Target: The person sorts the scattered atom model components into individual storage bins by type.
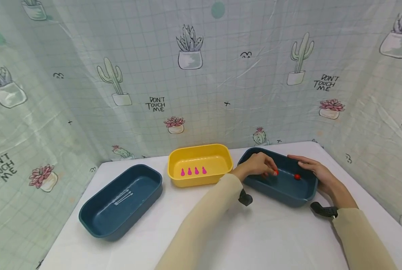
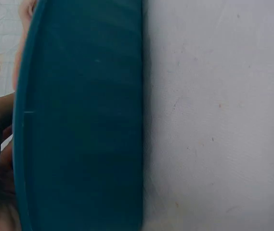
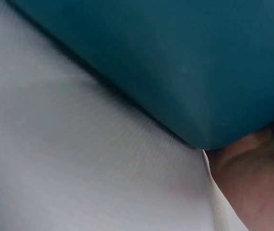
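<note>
On the right of the table stands a dark blue tray (image 1: 278,193). My left hand (image 1: 260,164) reaches over its near side and pinches a small red piece (image 1: 276,172) between the fingertips, low inside the tray. A small red ball (image 1: 297,176) lies on the tray floor to the right. My right hand (image 1: 322,176) rests against the right end, its fingers lying straight along the rim. The left wrist view shows the tray's outer wall (image 2: 84,115) with part of the hand behind the rim. Only a blurred part of the right hand (image 3: 257,183) shows beside the tray in the right wrist view.
A yellow tray (image 1: 201,182) stands at the back middle, holding several pink pear-shaped pieces (image 1: 196,170) in a row. Another dark blue tray (image 1: 120,225) on the left holds several thin pale sticks (image 1: 122,197). A patterned curtain (image 1: 214,82) hangs behind the white table (image 1: 147,247).
</note>
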A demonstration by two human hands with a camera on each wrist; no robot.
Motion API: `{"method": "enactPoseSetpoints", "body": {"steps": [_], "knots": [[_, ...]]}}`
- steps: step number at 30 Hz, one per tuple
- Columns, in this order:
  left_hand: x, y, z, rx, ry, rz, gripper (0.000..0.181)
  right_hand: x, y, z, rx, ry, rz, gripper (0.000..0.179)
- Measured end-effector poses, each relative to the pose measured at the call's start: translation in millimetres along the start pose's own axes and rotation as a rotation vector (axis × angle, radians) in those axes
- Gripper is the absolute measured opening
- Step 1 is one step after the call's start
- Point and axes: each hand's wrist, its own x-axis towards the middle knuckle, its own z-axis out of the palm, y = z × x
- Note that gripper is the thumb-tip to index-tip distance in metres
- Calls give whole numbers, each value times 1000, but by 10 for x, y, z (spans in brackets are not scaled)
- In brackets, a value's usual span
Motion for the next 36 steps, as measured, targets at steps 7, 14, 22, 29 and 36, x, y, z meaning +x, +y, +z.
{"method": "enactPoseSetpoints", "body": {"steps": [7,14,22,29,36], "knots": [[20,32,20,47,-61,-60,7,-1,25,-20,22,-16,-27,55],[29,11,28,177,-124,-95,3,0,32,-20,49,-26,-30,53],[61,-10,68,189,-106,-81,5,5,16,-24,31,-22,-35,54],[25,6,51,106,-95,-59,7,9,23,-19,94,-40,-53,51],[19,25,29,77,-72,-13,15,13,26,-28,111,-44,-46,49]]}}
